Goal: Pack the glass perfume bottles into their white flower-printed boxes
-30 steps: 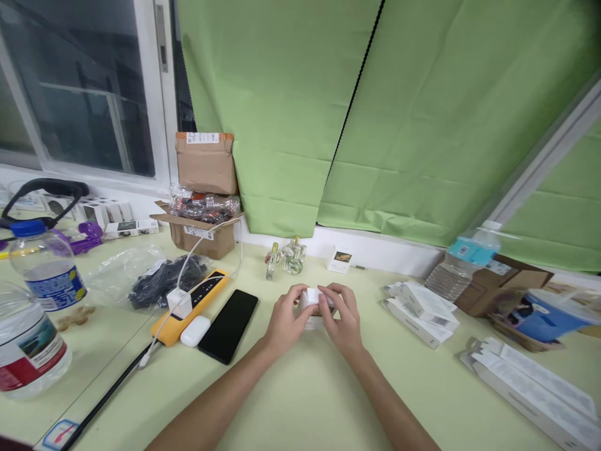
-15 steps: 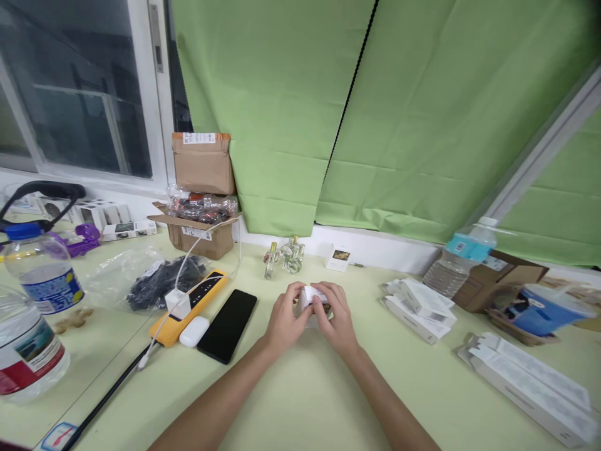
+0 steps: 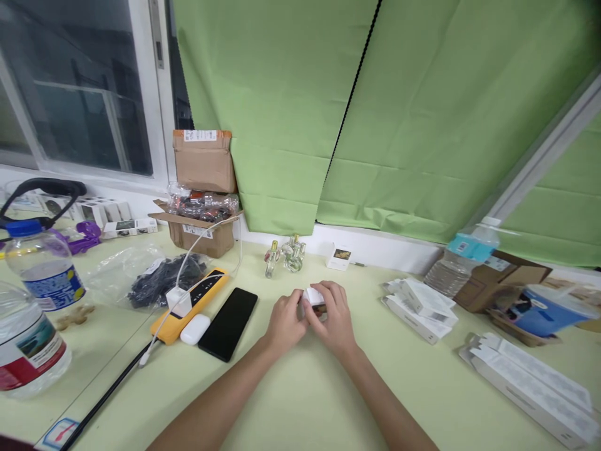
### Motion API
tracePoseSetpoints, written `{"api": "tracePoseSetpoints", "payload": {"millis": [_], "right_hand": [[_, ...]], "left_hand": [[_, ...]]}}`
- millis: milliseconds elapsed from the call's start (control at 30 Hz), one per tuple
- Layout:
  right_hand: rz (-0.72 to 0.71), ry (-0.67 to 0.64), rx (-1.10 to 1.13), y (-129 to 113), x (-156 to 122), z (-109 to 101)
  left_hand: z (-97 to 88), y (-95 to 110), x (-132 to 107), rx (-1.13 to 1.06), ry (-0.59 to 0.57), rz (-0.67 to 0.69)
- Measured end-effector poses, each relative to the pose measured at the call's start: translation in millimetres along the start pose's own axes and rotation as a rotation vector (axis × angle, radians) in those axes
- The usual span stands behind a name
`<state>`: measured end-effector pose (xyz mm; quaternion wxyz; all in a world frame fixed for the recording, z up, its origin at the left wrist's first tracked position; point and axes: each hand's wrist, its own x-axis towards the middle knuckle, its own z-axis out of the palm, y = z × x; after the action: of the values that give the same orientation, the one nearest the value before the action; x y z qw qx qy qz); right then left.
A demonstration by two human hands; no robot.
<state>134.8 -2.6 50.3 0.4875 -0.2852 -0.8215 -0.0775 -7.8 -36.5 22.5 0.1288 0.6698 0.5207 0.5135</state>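
Both of my hands meet at the middle of the pale green table [image 3: 300, 401]. My left hand [image 3: 285, 319] and my right hand [image 3: 332, 317] are closed round a small white box [image 3: 313, 295], which is mostly hidden by the fingers. Its top edge shows between the thumbs. Just behind them stand a few small glass perfume bottles [image 3: 286, 257] and another small white box [image 3: 339, 257] by the wall.
Left of my hands lie a black phone [image 3: 228, 324], a white earbud case [image 3: 195, 329] and a yellow power strip [image 3: 191, 304] with a plugged charger. Water bottles [image 3: 43, 263] stand far left, flat white boxes [image 3: 420, 304] and a bottle [image 3: 462, 258] at right, cardboard boxes [image 3: 203, 188] behind.
My hands have closed more tightly over the small white box and lowered it slightly toward the table. The view shifted a little.
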Motion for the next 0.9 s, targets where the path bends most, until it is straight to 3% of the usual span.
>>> {"api": "tracePoseSetpoints", "payload": {"millis": [133, 500, 600, 767, 900], "right_hand": [[-0.001, 0.026, 0.059, -2, 0, -1], [0.058, 0.035, 0.298, 4, -4, -4], [0.075, 0.046, 0.331, 3, -3, -5], [0.047, 0.041, 0.311, -2, 0, -4], [-0.002, 0.029, 0.303, -4, 1, -5]], "left_hand": [[1.4, 5, -2, 0.138, 0.008, 0.010], [0.6, 15, -6, 0.174, -0.054, 0.146], [-1.4, 17, -7, 0.056, -0.078, 0.144], [-5.4, 16, -7, -0.278, -0.251, 0.079], [-2.4, 12, -4, -0.402, -0.247, 0.033]]}}
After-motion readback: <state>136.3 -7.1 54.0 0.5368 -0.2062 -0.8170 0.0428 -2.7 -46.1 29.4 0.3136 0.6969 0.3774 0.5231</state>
